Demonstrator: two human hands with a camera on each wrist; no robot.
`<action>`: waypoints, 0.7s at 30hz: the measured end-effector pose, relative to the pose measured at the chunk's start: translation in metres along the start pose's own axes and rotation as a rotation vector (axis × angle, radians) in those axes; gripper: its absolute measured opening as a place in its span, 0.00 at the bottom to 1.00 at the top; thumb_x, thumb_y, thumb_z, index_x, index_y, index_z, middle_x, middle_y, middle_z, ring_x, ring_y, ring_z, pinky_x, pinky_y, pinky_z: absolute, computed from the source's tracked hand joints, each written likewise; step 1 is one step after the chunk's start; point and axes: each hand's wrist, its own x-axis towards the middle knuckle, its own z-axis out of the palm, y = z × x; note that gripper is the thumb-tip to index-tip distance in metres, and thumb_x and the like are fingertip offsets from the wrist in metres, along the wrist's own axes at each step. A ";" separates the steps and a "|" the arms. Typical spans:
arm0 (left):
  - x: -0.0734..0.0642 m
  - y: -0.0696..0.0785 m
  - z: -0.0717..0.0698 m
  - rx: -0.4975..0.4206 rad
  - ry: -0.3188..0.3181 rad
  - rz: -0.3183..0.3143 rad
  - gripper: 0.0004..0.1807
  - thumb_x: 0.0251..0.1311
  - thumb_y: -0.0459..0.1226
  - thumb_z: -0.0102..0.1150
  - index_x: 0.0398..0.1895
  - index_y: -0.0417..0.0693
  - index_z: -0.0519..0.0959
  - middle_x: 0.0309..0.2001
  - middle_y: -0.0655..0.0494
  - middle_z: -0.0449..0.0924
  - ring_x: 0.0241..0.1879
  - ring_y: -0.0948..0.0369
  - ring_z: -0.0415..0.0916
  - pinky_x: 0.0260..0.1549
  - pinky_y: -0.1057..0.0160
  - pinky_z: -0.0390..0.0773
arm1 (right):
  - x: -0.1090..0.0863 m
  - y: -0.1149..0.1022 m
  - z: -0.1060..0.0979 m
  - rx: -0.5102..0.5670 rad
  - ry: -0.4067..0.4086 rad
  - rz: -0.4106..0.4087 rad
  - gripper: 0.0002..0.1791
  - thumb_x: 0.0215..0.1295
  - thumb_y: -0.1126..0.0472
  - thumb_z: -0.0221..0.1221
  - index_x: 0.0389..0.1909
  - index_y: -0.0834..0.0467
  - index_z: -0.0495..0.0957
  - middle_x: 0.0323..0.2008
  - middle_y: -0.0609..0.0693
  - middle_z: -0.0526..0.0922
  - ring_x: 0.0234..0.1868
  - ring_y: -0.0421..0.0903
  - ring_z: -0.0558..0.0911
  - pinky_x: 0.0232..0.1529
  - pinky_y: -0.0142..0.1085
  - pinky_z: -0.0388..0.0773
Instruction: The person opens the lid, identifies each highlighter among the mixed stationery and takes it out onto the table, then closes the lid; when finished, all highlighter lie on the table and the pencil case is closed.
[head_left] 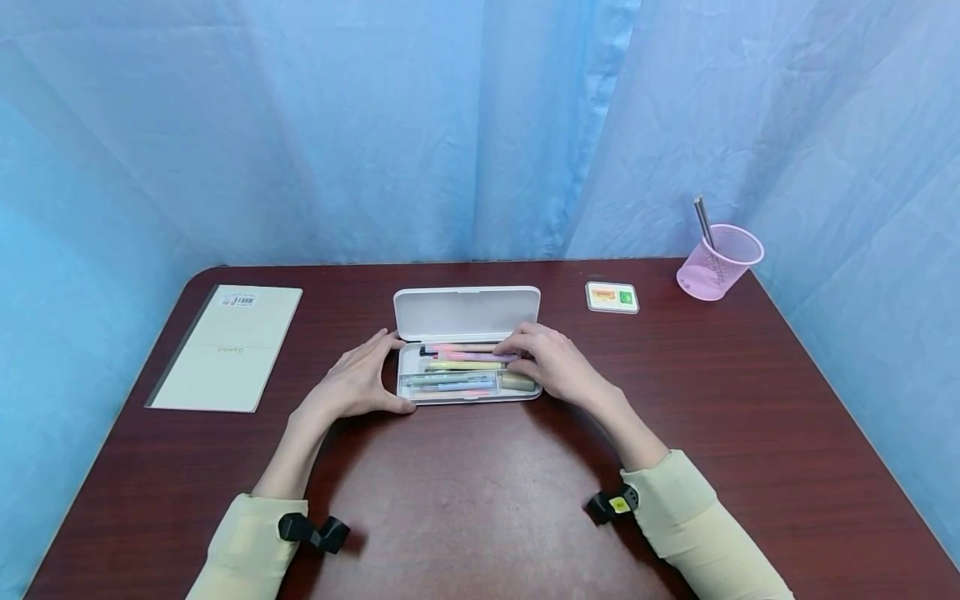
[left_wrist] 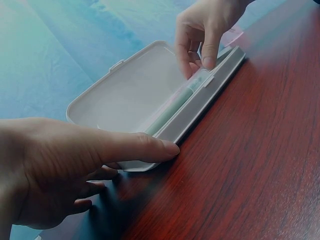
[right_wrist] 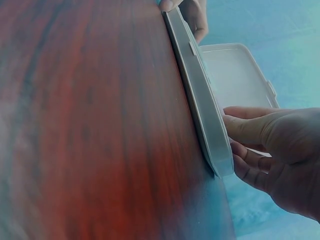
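Note:
A white pencil case [head_left: 467, 312] lies with its lid raised at the back and several pens inside. My left hand [head_left: 358, 377] grips its left end, the thumb along the front edge and the fingers toward the back corner. Over the right part of the case, my right hand [head_left: 555, 360] reaches in and pinches the end of a pink-purple pen [head_left: 476, 357] between thumb and fingers. Beside that pen are a yellow pen [head_left: 463, 365] and, in the front section, a green pen [left_wrist: 172, 111]. The right fingertips partly hide the pens' right ends.
To the left lies a pale notebook [head_left: 236, 354] with a dark spine. A small flat case with coloured labels [head_left: 612, 297] is behind and right of the pencil case. At the far right corner a pink mesh pen cup [head_left: 716, 265] holds thin dark sticks. Blue curtains [head_left: 375, 133] hang behind the table.

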 end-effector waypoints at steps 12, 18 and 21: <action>0.000 0.001 0.000 0.001 -0.003 -0.005 0.54 0.44 0.53 0.79 0.73 0.43 0.66 0.80 0.40 0.58 0.81 0.42 0.52 0.74 0.32 0.59 | 0.000 0.003 -0.001 0.030 0.002 0.000 0.11 0.65 0.65 0.68 0.47 0.51 0.89 0.39 0.46 0.85 0.36 0.41 0.78 0.39 0.36 0.74; -0.001 0.002 -0.001 0.002 -0.002 -0.001 0.54 0.43 0.53 0.79 0.73 0.43 0.66 0.80 0.40 0.58 0.81 0.42 0.52 0.74 0.33 0.59 | 0.001 0.003 -0.002 0.032 -0.009 0.012 0.11 0.66 0.65 0.67 0.47 0.51 0.89 0.39 0.46 0.85 0.35 0.41 0.77 0.37 0.35 0.73; -0.001 0.001 -0.001 0.000 -0.003 -0.004 0.54 0.43 0.53 0.79 0.73 0.43 0.66 0.80 0.39 0.58 0.81 0.42 0.52 0.74 0.34 0.59 | 0.002 0.003 -0.002 0.019 -0.012 0.014 0.11 0.67 0.64 0.66 0.47 0.51 0.89 0.39 0.46 0.86 0.37 0.42 0.80 0.39 0.36 0.75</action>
